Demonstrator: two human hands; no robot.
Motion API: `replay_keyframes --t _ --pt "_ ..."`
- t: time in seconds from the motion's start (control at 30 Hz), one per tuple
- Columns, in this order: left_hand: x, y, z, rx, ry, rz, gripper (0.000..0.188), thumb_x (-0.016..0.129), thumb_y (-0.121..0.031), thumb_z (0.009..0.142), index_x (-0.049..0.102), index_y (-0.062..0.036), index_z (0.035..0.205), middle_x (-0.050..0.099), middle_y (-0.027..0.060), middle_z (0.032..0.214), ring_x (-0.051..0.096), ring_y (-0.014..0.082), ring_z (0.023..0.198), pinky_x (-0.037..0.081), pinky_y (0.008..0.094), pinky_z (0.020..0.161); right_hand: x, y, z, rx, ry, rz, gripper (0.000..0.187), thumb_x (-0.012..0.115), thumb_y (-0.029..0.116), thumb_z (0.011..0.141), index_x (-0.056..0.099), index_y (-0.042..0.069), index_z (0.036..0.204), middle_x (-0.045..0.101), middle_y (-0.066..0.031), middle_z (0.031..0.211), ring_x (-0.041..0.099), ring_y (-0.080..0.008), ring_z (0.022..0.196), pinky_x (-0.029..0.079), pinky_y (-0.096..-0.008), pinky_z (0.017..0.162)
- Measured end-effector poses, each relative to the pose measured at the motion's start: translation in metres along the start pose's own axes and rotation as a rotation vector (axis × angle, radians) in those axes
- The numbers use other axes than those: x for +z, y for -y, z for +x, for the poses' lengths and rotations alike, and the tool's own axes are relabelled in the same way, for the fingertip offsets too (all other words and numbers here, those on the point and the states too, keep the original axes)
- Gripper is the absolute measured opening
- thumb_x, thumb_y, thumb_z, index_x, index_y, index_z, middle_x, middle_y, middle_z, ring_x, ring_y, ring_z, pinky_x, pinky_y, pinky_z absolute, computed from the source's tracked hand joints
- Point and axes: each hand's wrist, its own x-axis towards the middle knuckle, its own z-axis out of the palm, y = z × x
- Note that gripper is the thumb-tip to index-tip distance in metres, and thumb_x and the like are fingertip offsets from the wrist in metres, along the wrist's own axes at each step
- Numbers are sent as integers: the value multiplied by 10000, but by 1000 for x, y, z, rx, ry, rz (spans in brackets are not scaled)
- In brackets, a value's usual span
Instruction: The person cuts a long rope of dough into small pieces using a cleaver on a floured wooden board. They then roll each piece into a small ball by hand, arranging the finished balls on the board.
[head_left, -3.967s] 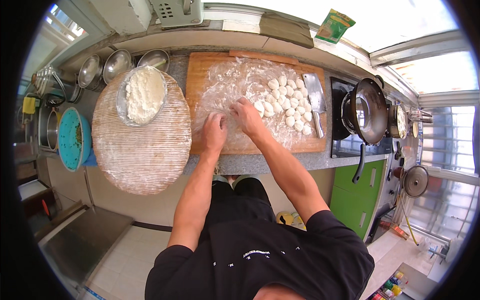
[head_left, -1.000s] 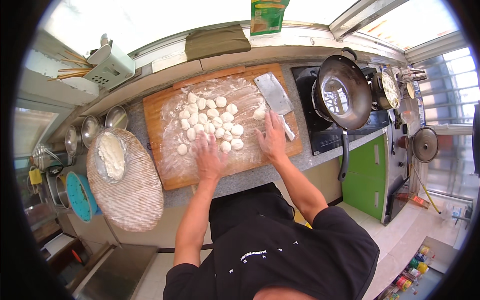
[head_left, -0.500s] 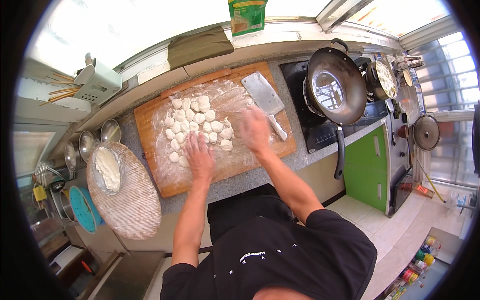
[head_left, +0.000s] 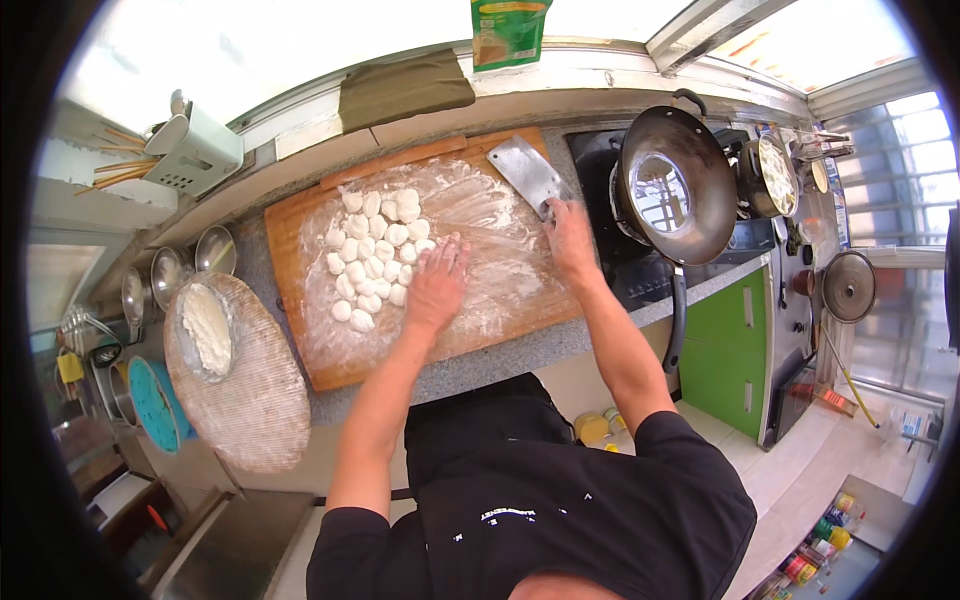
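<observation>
Many small white dough pieces (head_left: 374, 268) lie grouped on the left half of a floured wooden board (head_left: 285, 240). My left hand (head_left: 437, 285) rests at the right side of the group, fingers stretched out flat and touching the nearest pieces. At the board's right side, my right hand (head_left: 571, 243) is closed round the handle of a cleaver (head_left: 528, 172). The cleaver's broad blade lies flat, pointing to the far left, and most of its handle is hidden in my hand. Along the board's far edge is a wooden rolling pin (head_left: 395, 163).
A wok (head_left: 705, 170) sits on the black hob to the right, its long handle jutting over the counter edge. Behind it stands a pot (head_left: 752, 185) with white contents. At left, a bowl of flour (head_left: 208, 335) rests on a round ribbed lid (head_left: 255, 410).
My right hand has moved right from the board onto the cleaver's handle. My left hand has shifted right, from over the dough pieces to their edge. The cleaver's handle has swung slightly.
</observation>
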Motion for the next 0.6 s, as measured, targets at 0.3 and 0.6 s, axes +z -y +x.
replay_keyframes --t 0.3,0.6 --pt "-31 47 -23 9 65 37 549 529 -269 1075 488 -205 1619 440 80 1693 370 269 1588 266 519 1314 -20 -9 41 -316 199 55 290 676 -74 816 750 73 1055 657 -164 1124 620 -400 1116 524 -450 982" --pt "-3 2 -26 -157 66 -7 700 587 -352 1046 383 -80 1657 354 184 1720 296 331 1617 221 532 1331 -8 9 87 -398 35 -75 121 730 51 792 722 70 912 678 -146 996 653 -378 1020 537 -461 915"
